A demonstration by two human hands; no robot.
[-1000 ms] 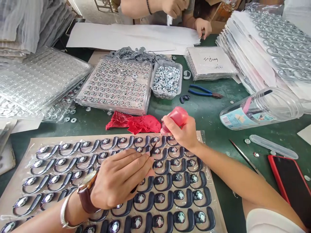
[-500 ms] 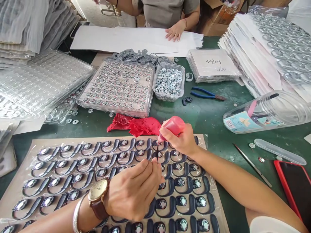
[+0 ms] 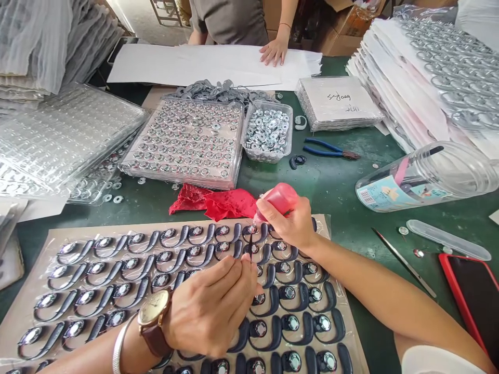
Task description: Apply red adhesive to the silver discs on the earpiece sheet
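Clamps a red plastic bottle (image 3: 285, 196), probably light and soft-walled, in the right hand (image 3: 299, 223) at mid-frame, best squeezed round the body; pinches a slim dark pointed tool (image 3: 250, 246), likely stiff, in the left hand (image 3: 212, 304), over black hook-shaped pieces (image 3: 275, 299).

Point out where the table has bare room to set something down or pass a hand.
Widest: the green table between pliers, clear jar and right forearm. Narrower: between the cardboard and thin metal tool, partly under that forearm. Crowded: the cardboard's rows of parts, and the left side's stacked trays.
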